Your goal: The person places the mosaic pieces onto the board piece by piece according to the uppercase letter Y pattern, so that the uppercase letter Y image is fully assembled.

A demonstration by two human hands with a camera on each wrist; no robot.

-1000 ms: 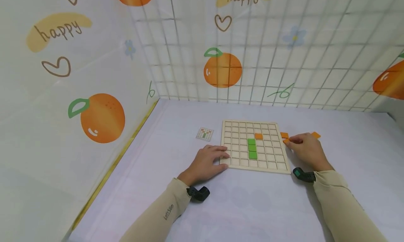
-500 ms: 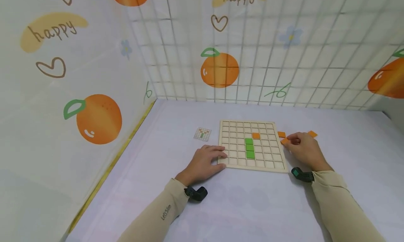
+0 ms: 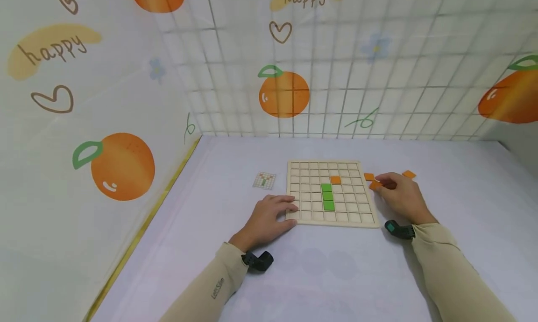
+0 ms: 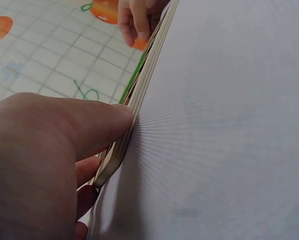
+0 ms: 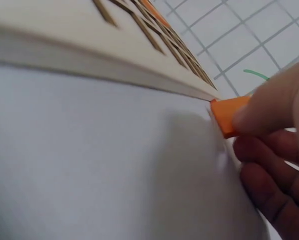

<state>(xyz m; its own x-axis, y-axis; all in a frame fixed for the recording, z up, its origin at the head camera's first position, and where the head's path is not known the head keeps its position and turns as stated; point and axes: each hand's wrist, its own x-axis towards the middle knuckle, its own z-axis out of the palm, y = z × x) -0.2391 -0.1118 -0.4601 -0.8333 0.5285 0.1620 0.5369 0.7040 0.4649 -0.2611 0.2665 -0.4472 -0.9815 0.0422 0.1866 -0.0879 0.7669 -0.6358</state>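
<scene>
A square wooden grid board lies on the table, with green tiles stacked in one column and an orange tile up and to their right. At the board's near left corner rests my left hand, fingers loosely extended over the left rim. In the left wrist view its thumb touches the front edge. Right of the board, my right hand pinches another orange tile between thumb and fingers, close beside the board's edge. Two more orange tiles lie near that hand, one behind its fingertips, one farther right.
A small pattern card with a coloured grid lies left of the board. Behind the table rises a white wire grid covered by a sheet printed with oranges. A gold strip runs along the table's left edge.
The view has shifted slightly, moving the scene a little leftward. My right hand's fingers have settled on the nearest orange tile, drawing slightly nearer the board. My left hand stays at the corner.
</scene>
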